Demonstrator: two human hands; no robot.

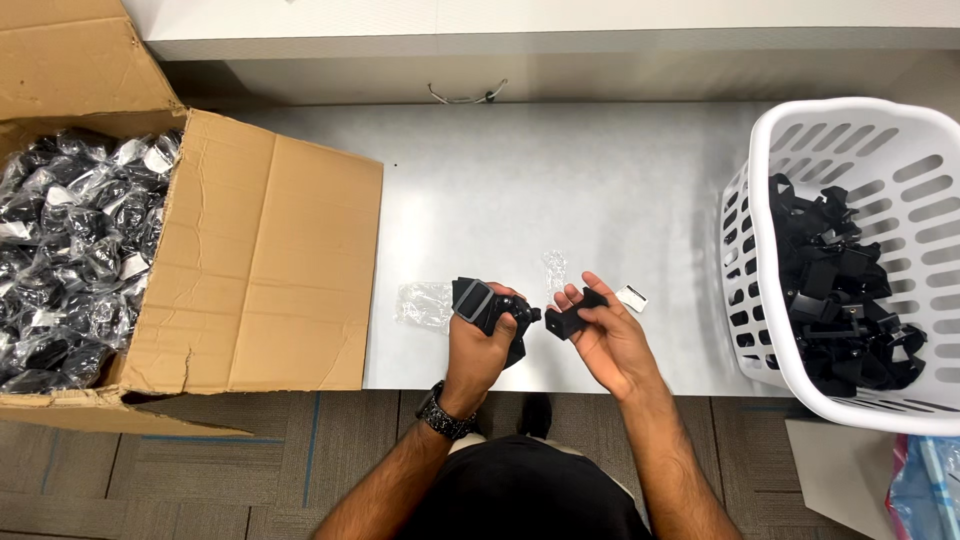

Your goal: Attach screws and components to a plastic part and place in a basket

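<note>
Evidently mid-unpacking: the left hand (484,335) clenches a black strap bundle with a grey band (483,304), while the right hand (606,338) pinches a small black plastic block (568,321), both above the pale grey surface (560,190). Next likely calls for joining both pieces.

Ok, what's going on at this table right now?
A person stands at a grey table. The left hand grips a black strap with a grey band; the right hand holds a small black block-shaped part. Empty clear bags lie beside the hands. A cardboard box of bagged black items sits at left, a white laundry basket of unwrapped black parts at right.
</note>
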